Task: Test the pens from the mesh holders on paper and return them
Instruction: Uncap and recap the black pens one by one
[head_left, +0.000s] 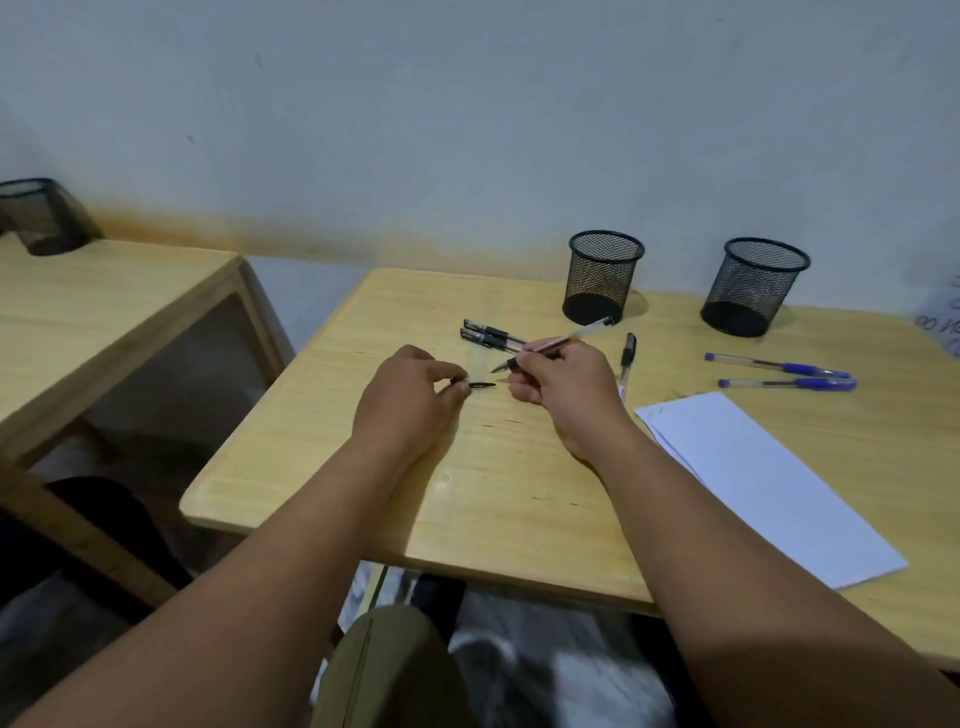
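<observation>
My right hand (563, 387) grips an uncapped black pen (582, 332), its tip pointing left toward my left hand. My left hand (410, 395) pinches the pen's black cap (480, 385) a short gap from the tip. Two capped black pens (488, 335) lie side by side behind my hands. Another black pen (627, 358) lies to the right of my right hand. Two blue pens (779, 366) rest further right. Two black mesh holders (602, 275) (753, 286) stand at the back, both looking empty. White paper (769, 483) lies at the right.
The wooden table (467, 493) has its front edge close to my lap. A second wooden table (104, 291) stands at the left, with a gap between the two. A third mesh holder (41, 215) sits on it by the wall.
</observation>
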